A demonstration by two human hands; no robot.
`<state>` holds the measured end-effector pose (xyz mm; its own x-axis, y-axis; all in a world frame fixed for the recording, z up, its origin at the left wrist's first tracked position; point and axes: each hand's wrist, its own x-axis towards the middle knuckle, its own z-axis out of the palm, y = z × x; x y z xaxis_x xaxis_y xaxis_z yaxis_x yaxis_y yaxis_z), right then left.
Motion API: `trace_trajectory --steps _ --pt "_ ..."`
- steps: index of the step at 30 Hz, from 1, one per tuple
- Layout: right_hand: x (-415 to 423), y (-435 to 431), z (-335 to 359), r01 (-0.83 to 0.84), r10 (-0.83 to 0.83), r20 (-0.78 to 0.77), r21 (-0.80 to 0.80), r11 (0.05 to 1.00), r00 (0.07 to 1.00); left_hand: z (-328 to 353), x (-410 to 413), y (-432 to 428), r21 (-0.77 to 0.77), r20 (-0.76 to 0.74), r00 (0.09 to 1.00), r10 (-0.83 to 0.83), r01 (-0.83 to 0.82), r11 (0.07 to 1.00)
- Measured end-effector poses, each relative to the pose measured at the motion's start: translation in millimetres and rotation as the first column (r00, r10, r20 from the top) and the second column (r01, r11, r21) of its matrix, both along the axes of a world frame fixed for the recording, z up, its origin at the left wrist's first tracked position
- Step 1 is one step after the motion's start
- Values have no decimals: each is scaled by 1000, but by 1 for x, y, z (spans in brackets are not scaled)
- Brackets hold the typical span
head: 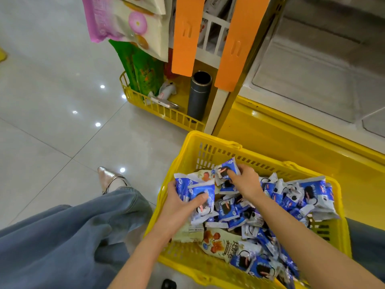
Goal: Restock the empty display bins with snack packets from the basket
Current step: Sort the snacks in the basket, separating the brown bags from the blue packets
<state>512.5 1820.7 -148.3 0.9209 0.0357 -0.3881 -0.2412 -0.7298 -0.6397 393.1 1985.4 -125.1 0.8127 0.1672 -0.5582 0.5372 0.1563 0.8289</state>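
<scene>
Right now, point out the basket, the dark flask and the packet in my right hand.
basket (210, 139): head view, far rim.
flask (199, 99): head view, middle of its body.
packet (230, 164): head view, blue top, above the fingers of the right hand (246, 181).

— Premises, what type?
— Retail shop. Item: hanging snack bags (125, 19) on a rack. Item: yellow shopping basket (210, 136) heaped with snack packets (291, 195). Item: display bins (312, 80); glossy tiled floor (52, 101).
</scene>
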Motion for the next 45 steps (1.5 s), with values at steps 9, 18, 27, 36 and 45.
trace_trajectory --steps 9,18,27,36,45 --pt "-57 -139 65 -351 272 -375 -158 923 886 -22 -10 -126 11 -152 818 -554 562 827" --pt "-120 -209 26 -532 366 -436 -362 765 822 -52 -33 -212 324 -338 371 -865 909 263" --pt "-124 -176 36 -343 378 43 -336 877 925 -14 -31 -159 810 -19 626 -780 467 355" --pt "-95 -55 -21 -483 479 -69 -86 871 875 -5 -11 16 937 124 961 -246 -33 346" --pt "-83 -16 -69 -703 697 -182 -381 600 693 -37 -23 36 651 85 988 -126 41 758"
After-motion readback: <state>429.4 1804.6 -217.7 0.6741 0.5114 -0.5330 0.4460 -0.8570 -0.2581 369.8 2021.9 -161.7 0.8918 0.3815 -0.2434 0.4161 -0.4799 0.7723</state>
